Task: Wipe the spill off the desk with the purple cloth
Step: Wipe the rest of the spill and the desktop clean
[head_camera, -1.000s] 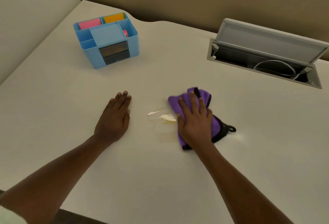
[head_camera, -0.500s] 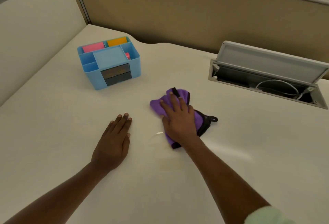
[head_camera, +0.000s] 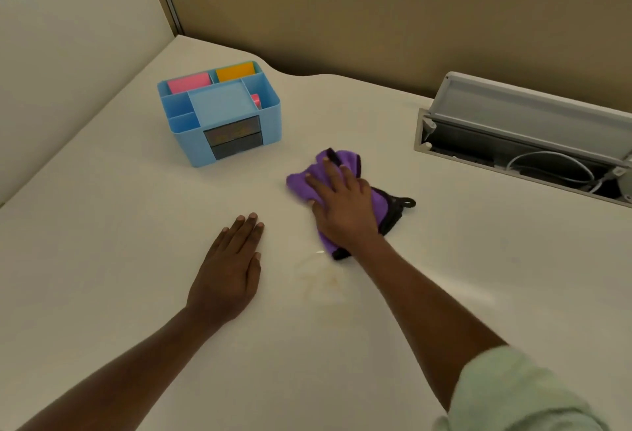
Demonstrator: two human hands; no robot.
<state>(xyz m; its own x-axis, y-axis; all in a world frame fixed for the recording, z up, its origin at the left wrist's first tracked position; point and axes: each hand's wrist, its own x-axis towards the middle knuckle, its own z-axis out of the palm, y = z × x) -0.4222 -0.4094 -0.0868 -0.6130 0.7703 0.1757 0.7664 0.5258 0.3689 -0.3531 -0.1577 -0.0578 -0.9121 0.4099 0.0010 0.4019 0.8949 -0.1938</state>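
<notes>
A purple cloth (head_camera: 306, 181) with a black edge and loop lies bunched on the cream desk (head_camera: 102, 242) near its middle. My right hand (head_camera: 342, 206) presses flat on top of the cloth, fingers spread toward the far left. A faint wet smear of the spill (head_camera: 321, 280) shows on the desk just in front of the cloth's near corner. My left hand (head_camera: 229, 266) rests palm down on the desk to the left of the smear, holding nothing.
A blue desk organiser (head_camera: 220, 112) with pink and orange pads stands at the back left. An open cable hatch (head_camera: 523, 143) with white cables is sunk into the desk at the right. Partition walls close off the back and left.
My right hand has pushed the cloth left and away over the bright puddle, leaving only a faint smear behind. The view has tilted up. My left hand has stayed put.
</notes>
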